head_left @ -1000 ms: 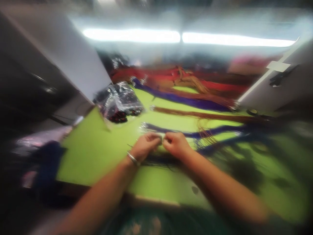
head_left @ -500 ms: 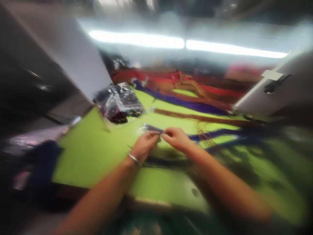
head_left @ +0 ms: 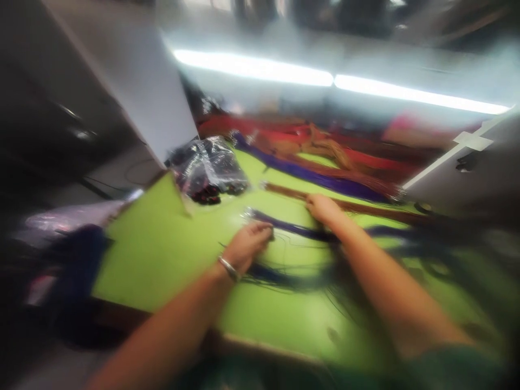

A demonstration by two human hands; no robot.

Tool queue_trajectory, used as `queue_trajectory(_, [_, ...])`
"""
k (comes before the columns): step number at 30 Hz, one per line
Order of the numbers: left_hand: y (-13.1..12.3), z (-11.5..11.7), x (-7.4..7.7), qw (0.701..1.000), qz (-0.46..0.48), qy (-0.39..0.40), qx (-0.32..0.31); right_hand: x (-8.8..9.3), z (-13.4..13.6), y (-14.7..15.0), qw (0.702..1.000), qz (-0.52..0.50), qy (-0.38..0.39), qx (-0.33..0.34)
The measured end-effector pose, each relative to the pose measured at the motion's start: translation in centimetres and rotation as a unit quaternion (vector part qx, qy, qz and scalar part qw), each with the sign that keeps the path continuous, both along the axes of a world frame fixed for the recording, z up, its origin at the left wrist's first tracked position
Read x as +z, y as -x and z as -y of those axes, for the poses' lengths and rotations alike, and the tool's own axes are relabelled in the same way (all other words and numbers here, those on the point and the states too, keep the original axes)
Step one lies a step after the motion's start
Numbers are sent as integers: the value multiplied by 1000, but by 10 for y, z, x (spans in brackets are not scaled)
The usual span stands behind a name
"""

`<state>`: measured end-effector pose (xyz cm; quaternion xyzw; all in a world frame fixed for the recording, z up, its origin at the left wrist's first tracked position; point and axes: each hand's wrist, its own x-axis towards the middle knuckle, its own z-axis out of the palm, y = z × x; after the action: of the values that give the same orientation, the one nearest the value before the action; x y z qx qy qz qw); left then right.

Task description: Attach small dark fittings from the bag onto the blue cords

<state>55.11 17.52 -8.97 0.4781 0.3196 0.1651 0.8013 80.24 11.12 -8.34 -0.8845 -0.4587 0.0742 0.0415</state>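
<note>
My left hand (head_left: 249, 244), with a metal bangle at the wrist, is closed in a pinch on a small dark piece (head_left: 271, 233). Its kind is too blurred to tell; thin dark wires loop beside it. My right hand (head_left: 325, 210) reaches farther in, its fingers closed at the bundle of brown wires (head_left: 286, 190); the fingertips are partly hidden. Between the hands runs a bundle of dark blue wires (head_left: 290, 225) with shiny ends at the left. Another dark wire bundle (head_left: 272, 273) lies nearer me, below the left hand.
On the green tabletop (head_left: 150, 254), a clear plastic bag of dark parts (head_left: 209, 170) sits at the back left. Purple wires (head_left: 325, 179) and red wires (head_left: 365, 154) lie along the back. Panels (head_left: 162, 103) flank the table, and tube lights (head_left: 252, 67) hang above.
My hands were together at the small piece. The right hand has moved right and away from me to the brown wires; the left still pinches. The view has shifted slightly.
</note>
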Motion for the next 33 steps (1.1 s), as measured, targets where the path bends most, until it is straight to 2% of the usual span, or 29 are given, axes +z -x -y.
queue_trajectory(3, [0,0,0,1000,-2,3,3,16,12,-8,996,-11,-67,58])
queue_trajectory(6, [-1,1,1,1000,-7,5,9,32,23,-13,988,-1,-146,41])
queue_trajectory(9, [-2,2,1,1000,-6,5,11,41,25,-3,987,-32,-151,44])
queue_trajectory(12, [-2,2,2,1000,-2,2,11,47,13,28,985,-83,-103,111])
queue_trajectory(15, [-2,2,1,1000,8,-1,12,55,-6,70,979,-87,-97,158])
queue_trajectory(18, [-1,1,-2,1000,26,-9,3,64,-23,104,974,-92,-94,181])
queue_trajectory(21, [-1,-1,-9,999,41,-18,-6,71,-34,125,974,-98,-89,182])
queue_trajectory(25, [-4,1,-17,999,42,-28,16,70,-43,143,968,-106,-81,212])
queue_trajectory(30, [-7,4,-20,998,37,-43,42,54,-49,154,948,-141,-103,268])
queue_trajectory(33, [-6,5,-18,998,35,-44,36,47,-45,151,945,-174,-137,240])
